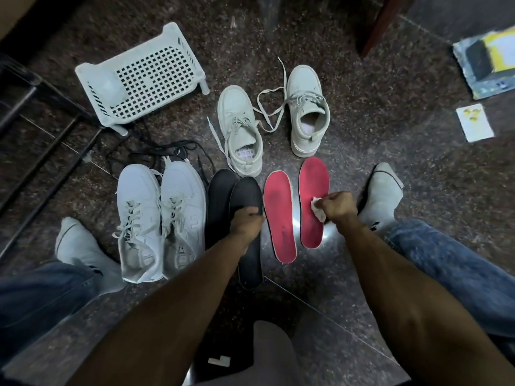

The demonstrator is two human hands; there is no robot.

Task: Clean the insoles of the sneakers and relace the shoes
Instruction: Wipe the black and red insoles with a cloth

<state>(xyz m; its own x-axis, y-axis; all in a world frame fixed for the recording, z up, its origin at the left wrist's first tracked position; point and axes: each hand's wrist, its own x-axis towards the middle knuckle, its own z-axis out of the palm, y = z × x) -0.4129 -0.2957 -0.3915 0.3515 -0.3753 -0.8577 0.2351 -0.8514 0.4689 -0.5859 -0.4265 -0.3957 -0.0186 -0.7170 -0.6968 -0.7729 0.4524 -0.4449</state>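
Two black insoles (246,218) overlap, rear one mostly hidden; left hand (246,222) grips the front one, right hand (341,207) pinches a white cloth (317,208) on a red insole (313,201).

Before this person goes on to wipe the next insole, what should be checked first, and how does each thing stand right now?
1. Cloth in the right hand: ok, a white cloth is pinched.
2. Cloth on the right red insole: ok.
3. Left red insole lying flat within reach: ok.
4. Left hand gripping a black insole: ok.
5. Second black insole wiped already: cannot tell.
6. Cloth clean enough: cannot tell.
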